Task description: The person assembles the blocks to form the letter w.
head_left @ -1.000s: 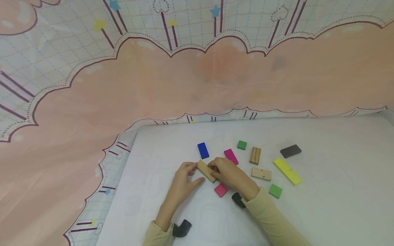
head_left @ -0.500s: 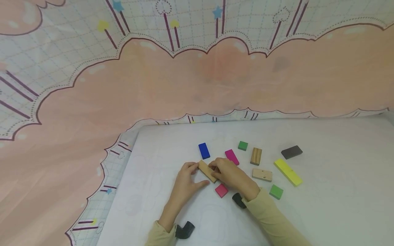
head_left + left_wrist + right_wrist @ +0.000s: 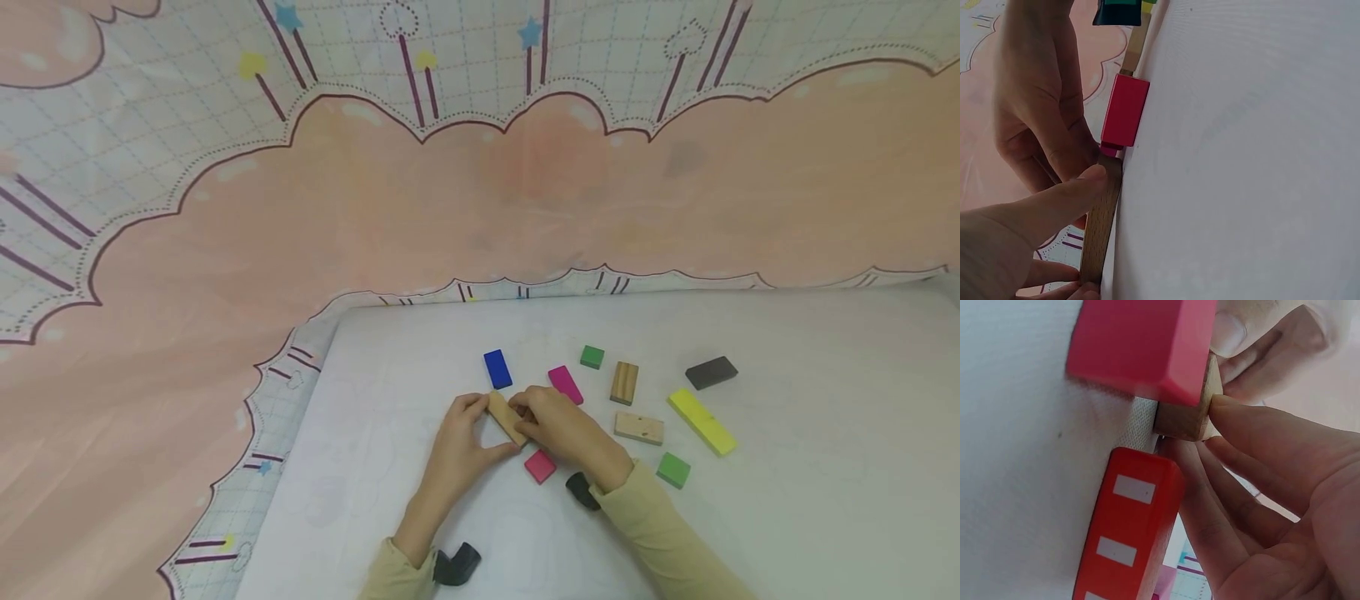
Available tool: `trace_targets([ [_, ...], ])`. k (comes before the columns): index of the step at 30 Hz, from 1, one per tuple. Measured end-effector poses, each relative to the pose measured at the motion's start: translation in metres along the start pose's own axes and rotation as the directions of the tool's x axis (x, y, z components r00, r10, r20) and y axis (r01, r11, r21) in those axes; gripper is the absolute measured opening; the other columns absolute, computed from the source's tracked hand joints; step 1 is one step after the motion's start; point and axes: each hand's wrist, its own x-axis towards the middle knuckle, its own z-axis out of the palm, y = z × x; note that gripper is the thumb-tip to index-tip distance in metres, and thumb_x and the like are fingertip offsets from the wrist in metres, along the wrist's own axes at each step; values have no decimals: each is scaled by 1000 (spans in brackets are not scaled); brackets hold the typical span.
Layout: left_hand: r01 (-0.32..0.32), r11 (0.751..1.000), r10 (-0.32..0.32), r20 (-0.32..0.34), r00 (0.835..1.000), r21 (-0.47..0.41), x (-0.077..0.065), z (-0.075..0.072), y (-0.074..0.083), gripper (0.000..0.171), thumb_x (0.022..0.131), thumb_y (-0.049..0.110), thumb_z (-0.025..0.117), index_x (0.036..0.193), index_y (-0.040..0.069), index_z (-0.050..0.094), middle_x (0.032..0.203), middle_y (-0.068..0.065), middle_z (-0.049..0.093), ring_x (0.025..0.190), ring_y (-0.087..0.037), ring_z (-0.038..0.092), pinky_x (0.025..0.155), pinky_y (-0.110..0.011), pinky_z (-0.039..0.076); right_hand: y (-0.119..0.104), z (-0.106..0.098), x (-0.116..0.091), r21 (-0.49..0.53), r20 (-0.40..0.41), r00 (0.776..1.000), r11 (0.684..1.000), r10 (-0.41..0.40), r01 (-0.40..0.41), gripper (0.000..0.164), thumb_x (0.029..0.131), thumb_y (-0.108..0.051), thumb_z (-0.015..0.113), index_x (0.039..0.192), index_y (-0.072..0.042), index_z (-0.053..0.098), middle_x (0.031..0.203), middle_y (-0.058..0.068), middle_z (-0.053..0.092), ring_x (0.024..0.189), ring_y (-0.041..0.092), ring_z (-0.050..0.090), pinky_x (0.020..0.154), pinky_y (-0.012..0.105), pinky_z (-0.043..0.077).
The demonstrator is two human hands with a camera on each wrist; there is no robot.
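A plain wooden block (image 3: 503, 414) lies at a slant on the white tabletop, with both hands at it. My left hand (image 3: 452, 450) grips it lengthwise: the fingertips meet its far end, and the thumb presses the near end, as the left wrist view shows. My right hand (image 3: 558, 425) pinches the same block near its closer end between thumb and fingers. Close in front of that end sits a pinkish-red block (image 3: 540, 467), large in the right wrist view. Beyond the block's far end lies a blue block (image 3: 497, 369). The right hand partly covers the wooden block.
A magenta block (image 3: 566, 385), a small green block (image 3: 592, 357), a grooved wooden block (image 3: 624, 382) and another wooden block (image 3: 638, 427) lie to the right. Farther over are a yellow block (image 3: 702, 422), a black block (image 3: 711, 372) and a second green block (image 3: 673, 470).
My left thumb has moved in to the near end of the wooden block, and the left hand has shifted slightly right. The right hand stays at the block.
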Motion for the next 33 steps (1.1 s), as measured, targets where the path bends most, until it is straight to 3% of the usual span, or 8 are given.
trace_targets([
  [19,-10,1000,10,16,1000,28,1,1,3,84,71,34,90,137,-4,54,139,-15,54,131,-32,51,110,-45,43,1,1,-1,7,-6,1000,1000,-6,6,34,88,-5,73,122,-1,67,103,5,66,85,14,62,77,31,59],
  [27,-25,999,23,26,999,48,1,1,3,82,73,32,89,137,-3,54,140,-15,54,132,-33,51,110,-47,43,2,1,-2,-30,-21,999,999,-42,42,38,89,-6,72,126,0,64,92,0,58,78,11,54,69,24,52],
  [33,-31,999,30,33,999,24,0,1,2,81,74,29,88,139,-3,52,143,-17,52,134,-35,48,111,-49,41,1,1,-4,-58,-25,999,997,-43,41,40,89,-8,73,126,0,63,92,0,58,80,12,53,71,26,53],
])
